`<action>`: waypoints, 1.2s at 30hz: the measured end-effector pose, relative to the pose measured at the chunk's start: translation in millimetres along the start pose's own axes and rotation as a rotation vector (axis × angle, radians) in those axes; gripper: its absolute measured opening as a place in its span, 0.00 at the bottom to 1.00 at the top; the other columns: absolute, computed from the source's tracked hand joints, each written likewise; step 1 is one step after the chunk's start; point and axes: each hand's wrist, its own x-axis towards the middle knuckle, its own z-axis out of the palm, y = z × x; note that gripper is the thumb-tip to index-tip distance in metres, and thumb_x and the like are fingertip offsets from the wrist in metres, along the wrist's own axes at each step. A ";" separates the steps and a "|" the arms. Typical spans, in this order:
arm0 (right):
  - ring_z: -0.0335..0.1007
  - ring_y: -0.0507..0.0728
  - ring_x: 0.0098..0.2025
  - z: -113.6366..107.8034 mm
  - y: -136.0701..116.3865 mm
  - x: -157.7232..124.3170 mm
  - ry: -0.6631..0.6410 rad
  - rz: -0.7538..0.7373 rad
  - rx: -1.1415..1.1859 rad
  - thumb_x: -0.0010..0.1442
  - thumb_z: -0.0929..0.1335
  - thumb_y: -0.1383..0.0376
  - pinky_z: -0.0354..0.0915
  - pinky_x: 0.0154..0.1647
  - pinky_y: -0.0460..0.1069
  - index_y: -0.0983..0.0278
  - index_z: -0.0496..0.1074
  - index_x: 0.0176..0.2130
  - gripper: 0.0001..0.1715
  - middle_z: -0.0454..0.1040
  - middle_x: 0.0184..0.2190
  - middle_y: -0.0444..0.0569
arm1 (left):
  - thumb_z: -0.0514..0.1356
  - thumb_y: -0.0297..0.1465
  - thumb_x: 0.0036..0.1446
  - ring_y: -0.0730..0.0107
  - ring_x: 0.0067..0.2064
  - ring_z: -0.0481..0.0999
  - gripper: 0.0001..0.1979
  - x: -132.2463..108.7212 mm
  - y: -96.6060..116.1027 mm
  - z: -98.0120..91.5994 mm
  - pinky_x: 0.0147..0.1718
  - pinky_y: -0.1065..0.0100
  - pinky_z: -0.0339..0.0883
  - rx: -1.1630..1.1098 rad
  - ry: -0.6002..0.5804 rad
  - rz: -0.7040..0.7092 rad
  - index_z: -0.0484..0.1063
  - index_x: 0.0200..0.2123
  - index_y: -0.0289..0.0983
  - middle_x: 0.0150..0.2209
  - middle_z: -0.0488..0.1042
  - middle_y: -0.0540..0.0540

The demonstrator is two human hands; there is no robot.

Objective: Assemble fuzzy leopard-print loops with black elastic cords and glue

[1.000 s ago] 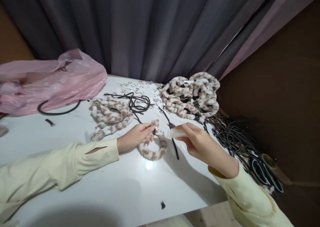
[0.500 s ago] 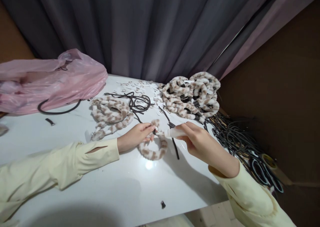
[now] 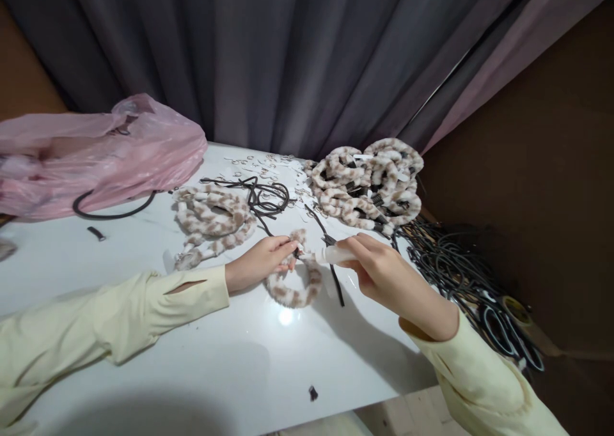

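Note:
My left hand (image 3: 263,261) pinches the upper left part of a plush ring (image 3: 293,295), white with brown patches, which rests on the white table (image 3: 201,365). A small dark piece shows at its fingertips. My right hand (image 3: 377,266) is closed round a white squeeze bottle (image 3: 333,255), probably glue, whose narrow tip points left at those fingertips. Whether the tip touches the ring I cannot tell. Beneath the bottle a thin black cord (image 3: 337,286) lies on the table, and a dark pointed tool (image 3: 329,240) shows just behind the bottle.
Several patterned plush tubes (image 3: 211,212) lie left of centre, beside looped black cord (image 3: 268,199). Finished-looking plush rings (image 3: 369,186) are piled at the back right. Many black cords (image 3: 446,257) fill the right side. A pink plastic bag (image 3: 144,148) stands back left; small metal rings (image 3: 263,164) are scattered near the curtain.

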 end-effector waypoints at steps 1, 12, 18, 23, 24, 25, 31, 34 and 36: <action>0.64 0.58 0.32 -0.2 -0.1 0.2 0.001 -0.002 0.002 0.53 0.58 0.79 0.60 0.29 0.50 0.66 0.63 0.36 0.13 0.67 0.30 0.53 | 0.60 0.46 0.47 0.71 0.33 0.69 0.20 -0.1 0.2 0.1 0.37 0.68 0.62 -0.003 0.003 -0.003 0.67 0.32 0.34 0.27 0.68 0.50; 0.65 0.58 0.33 -1.4 0.2 0.0 -0.017 0.013 0.013 0.52 0.58 0.80 0.61 0.31 0.50 0.66 0.63 0.38 0.16 0.67 0.31 0.54 | 0.59 0.45 0.48 0.72 0.32 0.68 0.19 0.6 -0.9 -0.2 0.35 0.70 0.62 0.000 -0.005 0.006 0.66 0.32 0.34 0.26 0.67 0.51; 0.66 0.58 0.34 -4.4 3.0 -0.7 0.006 0.049 0.055 0.53 0.58 0.78 0.62 0.31 0.49 0.64 0.64 0.39 0.16 0.68 0.32 0.53 | 0.60 0.45 0.47 0.72 0.33 0.69 0.19 -1.0 1.8 0.9 0.38 0.68 0.62 -0.020 0.010 -0.015 0.67 0.32 0.34 0.27 0.67 0.51; 0.66 0.59 0.36 -1.3 2.4 1.1 -0.032 0.032 0.049 0.53 0.59 0.78 0.63 0.33 0.50 0.66 0.63 0.39 0.14 0.67 0.32 0.54 | 0.60 0.45 0.48 0.73 0.31 0.67 0.19 -0.3 0.9 0.4 0.34 0.70 0.61 -0.009 -0.007 0.004 0.67 0.32 0.33 0.25 0.67 0.51; 0.66 0.59 0.36 -0.9 2.1 1.4 -0.035 0.028 0.049 0.53 0.59 0.78 0.62 0.33 0.50 0.66 0.63 0.39 0.14 0.67 0.32 0.54 | 0.60 0.45 0.48 0.73 0.31 0.67 0.19 -0.4 0.8 0.3 0.34 0.70 0.61 -0.005 -0.011 0.007 0.66 0.32 0.33 0.25 0.67 0.51; 0.66 0.59 0.36 -0.7 2.0 1.6 -0.034 0.024 0.050 0.53 0.59 0.78 0.62 0.33 0.50 0.66 0.63 0.39 0.14 0.67 0.32 0.54 | 0.59 0.45 0.48 0.73 0.31 0.67 0.19 -0.5 0.9 0.3 0.33 0.70 0.61 -0.004 -0.015 0.010 0.66 0.32 0.33 0.25 0.66 0.51; 0.65 0.59 0.35 -3.1 2.9 -0.6 -0.039 0.024 0.057 0.56 0.60 0.74 0.62 0.32 0.50 0.65 0.62 0.38 0.09 0.67 0.33 0.54 | 0.59 0.45 0.49 0.73 0.31 0.67 0.19 -1.5 2.6 0.6 0.36 0.69 0.61 -0.001 -0.011 -0.001 0.66 0.32 0.33 0.25 0.66 0.51; 0.65 0.59 0.36 -3.9 2.8 -1.3 -0.045 0.029 0.068 0.56 0.60 0.74 0.62 0.33 0.50 0.65 0.62 0.39 0.09 0.67 0.34 0.55 | 0.60 0.45 0.47 0.73 0.31 0.68 0.19 -1.5 2.9 0.5 0.37 0.68 0.62 -0.015 -0.007 -0.001 0.66 0.31 0.33 0.25 0.67 0.51; 0.65 0.59 0.36 -4.0 2.2 -0.9 -0.053 0.031 0.074 0.56 0.60 0.74 0.62 0.33 0.50 0.65 0.62 0.38 0.09 0.67 0.34 0.54 | 0.60 0.45 0.47 0.72 0.31 0.68 0.20 -1.4 2.6 0.3 0.36 0.68 0.62 -0.020 -0.008 -0.001 0.66 0.31 0.33 0.25 0.67 0.51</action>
